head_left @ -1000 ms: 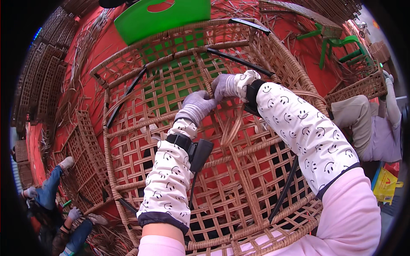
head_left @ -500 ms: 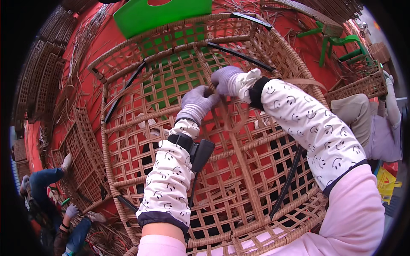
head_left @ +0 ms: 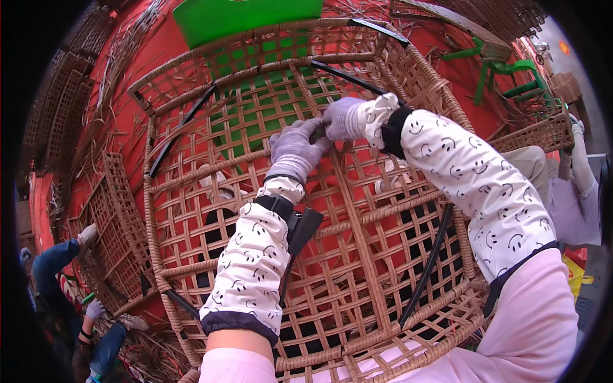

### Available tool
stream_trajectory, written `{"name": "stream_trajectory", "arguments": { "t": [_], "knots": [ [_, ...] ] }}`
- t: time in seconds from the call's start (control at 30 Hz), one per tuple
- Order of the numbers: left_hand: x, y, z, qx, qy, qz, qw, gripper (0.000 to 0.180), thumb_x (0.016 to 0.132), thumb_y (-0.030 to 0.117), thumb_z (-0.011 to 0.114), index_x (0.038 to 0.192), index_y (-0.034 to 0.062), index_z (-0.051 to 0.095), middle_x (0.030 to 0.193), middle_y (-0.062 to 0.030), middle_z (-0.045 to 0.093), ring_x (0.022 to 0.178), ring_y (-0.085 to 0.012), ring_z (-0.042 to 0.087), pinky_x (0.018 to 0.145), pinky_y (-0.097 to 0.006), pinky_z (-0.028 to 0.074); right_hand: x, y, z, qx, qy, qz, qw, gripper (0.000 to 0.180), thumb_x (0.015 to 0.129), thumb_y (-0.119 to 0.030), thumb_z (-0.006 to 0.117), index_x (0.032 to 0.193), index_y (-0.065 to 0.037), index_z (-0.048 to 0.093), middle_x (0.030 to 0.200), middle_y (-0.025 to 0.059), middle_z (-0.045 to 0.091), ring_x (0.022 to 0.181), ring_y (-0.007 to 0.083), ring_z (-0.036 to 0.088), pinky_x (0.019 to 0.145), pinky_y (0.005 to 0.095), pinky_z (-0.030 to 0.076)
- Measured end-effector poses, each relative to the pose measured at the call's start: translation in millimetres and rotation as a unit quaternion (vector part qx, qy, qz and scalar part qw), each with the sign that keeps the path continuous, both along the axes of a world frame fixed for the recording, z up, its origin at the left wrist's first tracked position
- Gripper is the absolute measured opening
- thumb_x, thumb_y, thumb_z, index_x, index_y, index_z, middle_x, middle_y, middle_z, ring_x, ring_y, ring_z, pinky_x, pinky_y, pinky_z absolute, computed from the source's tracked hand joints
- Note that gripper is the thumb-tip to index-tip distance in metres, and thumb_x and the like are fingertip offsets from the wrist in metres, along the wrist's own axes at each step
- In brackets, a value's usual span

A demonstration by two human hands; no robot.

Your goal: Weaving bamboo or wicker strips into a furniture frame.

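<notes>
A green plastic stool stands on the red floor. Woven panels lean at the left. Another person in blue trousers crouches there. A green chair is far right.

Bright, even daylight with soft shadows; sharp centre, strong fisheye bending and black vignette at the rim

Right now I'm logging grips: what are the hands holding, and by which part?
Both gloved hands, left and right, pinch one rattan strand of the basket where they meet; which part of it cannot be told.
</notes>
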State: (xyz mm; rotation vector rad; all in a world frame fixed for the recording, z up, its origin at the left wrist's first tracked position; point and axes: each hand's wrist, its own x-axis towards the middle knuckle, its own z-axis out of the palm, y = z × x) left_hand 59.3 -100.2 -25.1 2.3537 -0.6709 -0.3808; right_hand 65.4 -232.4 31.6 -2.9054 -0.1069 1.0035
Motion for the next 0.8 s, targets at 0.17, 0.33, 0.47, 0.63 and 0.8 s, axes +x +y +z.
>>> {"name": "stream_trajectory", "arguments": {
  "t": [0.17, 0.33, 0.47, 0.63, 0.8],
  "knots": [
    [-10, -13, 6, 0.068, -0.042, 0.02, 0.997, 0.03, 0.068, 0.034, 0.06, 0.095, 0.0223, 0.058, 0.099, -0.0012, 0.053, 0.098, -0.0197, 0.046, 0.087, -0.036, 0.028, -1, 0, 26, -0.105, 0.003, 0.167, 0.98, 0.017, 0.066, -0.019, 0.057, 0.077, -0.007, 0.062, 0.071, 0.0109, 0.059, 0.072, 0.0251, 0.059, 0.062, 0.0321, 0.046],
    [-7, 1, -20, 0.018, -0.041, -0.029, 0.999, 0.017, 0.07, 0.026, 0.058, 0.087, 0.0234, 0.06, 0.098, -0.0024, 0.051, 0.098, -0.0197, 0.044, 0.085, -0.037, 0.025, -67, -24, 127, -0.067, -0.15, 0.256, 0.953, 0.011, 0.062, -0.016, 0.057, 0.063, -0.005, 0.054, 0.061, 0.0102, 0.05, 0.062, 0.0276, 0.052, 0.059, 0.0355, 0.043],
    [-6, 7, -12, 0.009, -0.067, -0.036, 0.997, 0.017, 0.07, 0.024, 0.06, 0.086, 0.021, 0.06, 0.093, -0.0015, 0.053, 0.095, -0.0197, 0.047, 0.083, -0.037, 0.028, -182, -61, 277, -0.261, -0.064, 0.116, 0.956, 0.01, 0.065, -0.012, 0.054, 0.065, -0.002, 0.056, 0.052, 0.0107, 0.047, 0.053, 0.0277, 0.05, 0.051, 0.0351, 0.039],
    [-1, 13, -14, -0.029, -0.042, -0.05, 0.997, 0.014, 0.071, 0.023, 0.059, 0.085, 0.0209, 0.061, 0.093, -0.0003, 0.053, 0.097, -0.0186, 0.046, 0.085, -0.036, 0.026, -370, -35, 326, -0.086, -0.096, -0.474, 0.871, 0.02, 0.073, -0.017, 0.052, 0.066, 0.0, 0.06, 0.06, 0.008, 0.059, 0.044, 0.0158, 0.054, 0.041, 0.028, 0.042],
    [1, 4, -26, -0.06, -0.046, -0.1, 0.992, 0.012, 0.071, 0.023, 0.058, 0.082, 0.0206, 0.061, 0.088, -0.0001, 0.055, 0.096, -0.0191, 0.047, 0.084, -0.037, 0.027, -439, -3, 241, 0.19, 0.229, -0.679, 0.671, 0.042, 0.086, -0.032, 0.037, 0.082, 0.004, 0.058, 0.077, 0.0138, 0.061, 0.065, 0.0233, 0.059, 0.062, 0.0326, 0.047]
  ]
}}
